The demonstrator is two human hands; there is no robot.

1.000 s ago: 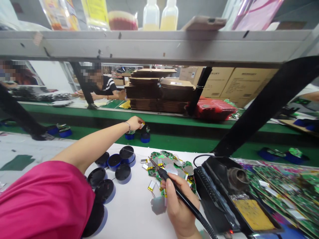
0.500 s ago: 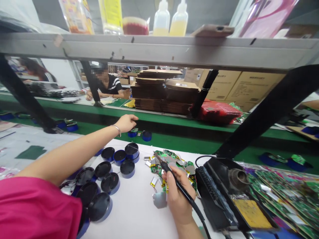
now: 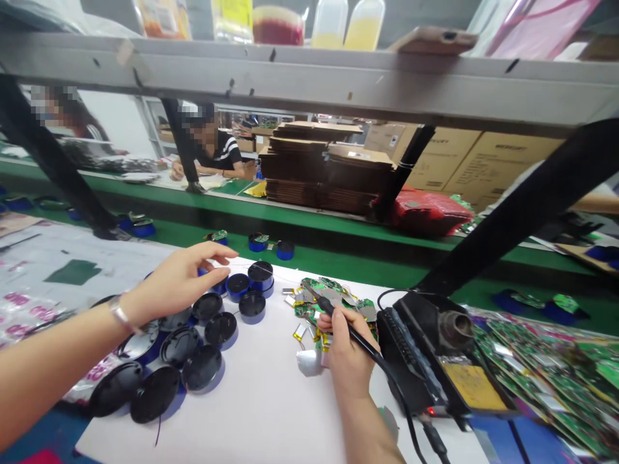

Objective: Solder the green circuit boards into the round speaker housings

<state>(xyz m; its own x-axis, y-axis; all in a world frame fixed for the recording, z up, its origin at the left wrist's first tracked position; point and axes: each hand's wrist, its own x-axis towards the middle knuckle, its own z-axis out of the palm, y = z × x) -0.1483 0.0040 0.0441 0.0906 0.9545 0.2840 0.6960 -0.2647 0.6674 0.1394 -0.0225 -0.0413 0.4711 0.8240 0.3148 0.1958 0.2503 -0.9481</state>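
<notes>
Two bottles [image 3: 348, 22] on the shelf [image 3: 309, 77] are cut off by the top edge, and the jar beside them shows only its lower part. The left hand [image 3: 176, 283] hides some of the black discs [image 3: 220, 328] and part of the blue cups [image 3: 238, 285] behind its palm. Whether its underside touches any of them cannot be told. The right hand [image 3: 345, 354] covers the near edge of the heap of green boards [image 3: 333, 290]. A pale scrap just left of its knuckles is too blurred to name. The tip of the iron [image 3: 362, 345] is lost among the boards, so the piece it meets cannot be made out. Its cord [image 3: 411, 425] runs off the bottom edge. The station [image 3: 425, 361] lies just right of the right hand.

The left fingers [image 3: 217, 254] spread loosely, with the thumb apart from the forefinger. They grip nothing and stretch out above the discs and cups on the left part of the desk [image 3: 271, 399]. The right fingers [image 3: 338, 319] curl tight around the iron as around a pen. Its shaft slants up and left from the hand to the heap. The heap sits mid-desk, between the cups and the station. More blue cups stand apart on the green belt [image 3: 338, 264] beyond the desk.
</notes>
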